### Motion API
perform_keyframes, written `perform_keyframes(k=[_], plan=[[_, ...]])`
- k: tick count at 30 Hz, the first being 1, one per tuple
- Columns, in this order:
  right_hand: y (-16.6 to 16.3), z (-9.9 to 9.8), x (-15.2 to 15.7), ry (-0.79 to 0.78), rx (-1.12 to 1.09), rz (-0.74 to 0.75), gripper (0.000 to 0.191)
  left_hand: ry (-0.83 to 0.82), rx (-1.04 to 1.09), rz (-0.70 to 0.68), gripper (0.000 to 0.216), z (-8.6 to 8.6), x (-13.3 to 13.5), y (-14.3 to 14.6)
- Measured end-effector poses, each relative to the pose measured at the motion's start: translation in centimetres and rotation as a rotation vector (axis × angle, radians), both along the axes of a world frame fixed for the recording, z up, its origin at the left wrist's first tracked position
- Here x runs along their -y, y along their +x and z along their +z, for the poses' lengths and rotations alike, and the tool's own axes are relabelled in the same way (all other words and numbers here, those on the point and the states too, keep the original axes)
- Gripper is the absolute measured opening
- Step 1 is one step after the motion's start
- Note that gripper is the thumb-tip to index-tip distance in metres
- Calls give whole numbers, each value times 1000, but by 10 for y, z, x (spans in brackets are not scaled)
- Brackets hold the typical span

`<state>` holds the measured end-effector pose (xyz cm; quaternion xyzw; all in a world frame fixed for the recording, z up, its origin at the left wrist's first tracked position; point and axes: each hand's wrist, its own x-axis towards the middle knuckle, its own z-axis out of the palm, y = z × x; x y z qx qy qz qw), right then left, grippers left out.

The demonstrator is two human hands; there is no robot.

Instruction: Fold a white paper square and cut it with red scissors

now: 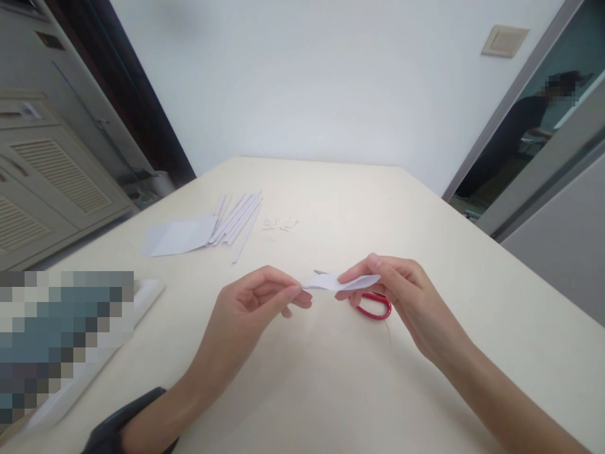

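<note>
A small strip of white paper is stretched between my two hands above the table. My left hand pinches its left end between thumb and fingertips. At the other end, my right hand grips the paper, which curls up between thumb and fingers. Beneath the right hand lies a pair of scissors with red handles; the hand and paper cover much of it, and a blade tip shows behind the paper. A thin thread-like line runs on the table just below the red handle.
Several narrow folded paper strips lie at the back left, beside flat white sheets. Tiny paper scraps are right of them. A white-edged object, mostly pixelated, sits at left. Beyond the doorway at right is a person.
</note>
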<state>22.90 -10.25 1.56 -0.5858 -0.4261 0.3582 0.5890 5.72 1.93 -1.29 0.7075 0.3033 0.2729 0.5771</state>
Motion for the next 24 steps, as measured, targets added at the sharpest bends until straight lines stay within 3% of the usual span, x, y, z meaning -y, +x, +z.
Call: perform_keyframes(k=[4, 7, 14, 19, 24], plan=[[4, -2, -2, -140, 81, -10, 29, -7, 34, 35, 11, -1, -4, -1], [9, -14, -1, -214, 145, 28, 19, -28, 0, 39, 11, -5, -8, 0], [11, -47, 4, -152, 229, -42, 16, -111, -89, -12, 15, -14, -11, 6], [11, -46, 12, -149, 385, -82, 20, -256, -52, -52, 16, -19, -12, 3], [9, -43, 17, -140, 492, -79, 21, -221, -101, -62, 13, -16, -11, 1]])
